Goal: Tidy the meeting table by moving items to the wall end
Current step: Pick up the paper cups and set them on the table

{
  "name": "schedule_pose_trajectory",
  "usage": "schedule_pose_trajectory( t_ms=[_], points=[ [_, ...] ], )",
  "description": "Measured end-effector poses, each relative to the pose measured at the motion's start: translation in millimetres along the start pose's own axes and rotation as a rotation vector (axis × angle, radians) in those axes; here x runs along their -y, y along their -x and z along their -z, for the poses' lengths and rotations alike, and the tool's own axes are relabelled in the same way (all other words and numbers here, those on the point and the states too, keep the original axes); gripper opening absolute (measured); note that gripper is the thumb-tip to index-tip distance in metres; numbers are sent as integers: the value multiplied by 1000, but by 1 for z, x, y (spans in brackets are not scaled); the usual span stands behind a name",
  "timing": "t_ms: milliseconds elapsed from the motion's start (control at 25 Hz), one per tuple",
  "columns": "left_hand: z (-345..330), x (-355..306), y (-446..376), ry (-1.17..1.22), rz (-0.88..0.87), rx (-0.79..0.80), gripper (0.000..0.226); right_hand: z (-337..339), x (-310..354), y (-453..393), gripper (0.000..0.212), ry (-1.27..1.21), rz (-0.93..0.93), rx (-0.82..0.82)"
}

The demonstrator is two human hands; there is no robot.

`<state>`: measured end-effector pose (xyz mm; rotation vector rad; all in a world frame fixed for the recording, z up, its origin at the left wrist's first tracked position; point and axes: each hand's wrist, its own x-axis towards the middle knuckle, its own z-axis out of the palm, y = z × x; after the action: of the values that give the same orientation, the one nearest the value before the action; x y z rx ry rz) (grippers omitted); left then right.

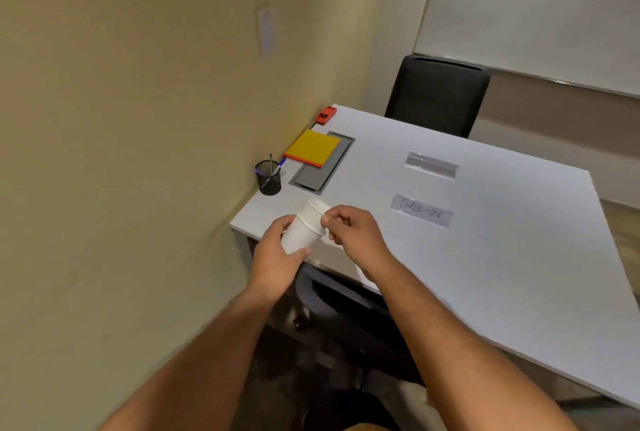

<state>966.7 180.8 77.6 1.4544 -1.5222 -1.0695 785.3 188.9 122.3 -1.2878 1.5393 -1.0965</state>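
A stack of white paper cups [304,226] is held tilted above the near corner of the white table [485,257]. My left hand [277,257] wraps the lower cup's body. My right hand [349,229] pinches the rim of the upper cup. Along the wall end of the table stand a black mesh pen holder [268,178] with pens, a yellow notebook [312,147] lying partly over a grey cable hatch [317,172], and a small red object [326,115] at the far corner.
A "CHECK-IN" sign [421,210] and a clear acrylic stand [431,165] lie mid-table. A black chair [437,94] stands at the far side; another chair [346,306] is tucked under the near edge. The beige wall [138,153] runs along the left.
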Motion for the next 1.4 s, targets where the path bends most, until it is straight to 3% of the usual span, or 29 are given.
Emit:
schedule_pose_trajectory(
  t_ms=[200,400,560,720,960,1400],
  points=[
    [-71,-34,17,-16,16,68,67,121,-24,41,18,4,-57,-402],
    [-142,-58,22,33,13,160,66,222,-82,53,18,159,-207,-541],
    [-204,-69,17,5,32,146,62,292,-156,46,18,302,-333,-488],
    [-264,-78,10,-49,91,27,63,345,-217,20,13,372,-384,-398],
    [-357,-101,11,-18,202,-107,60,405,-292,-49,24,517,-292,-225],
    [-415,-121,36,-22,299,-204,61,459,-312,-80,38,578,-377,-61]
  ],
)
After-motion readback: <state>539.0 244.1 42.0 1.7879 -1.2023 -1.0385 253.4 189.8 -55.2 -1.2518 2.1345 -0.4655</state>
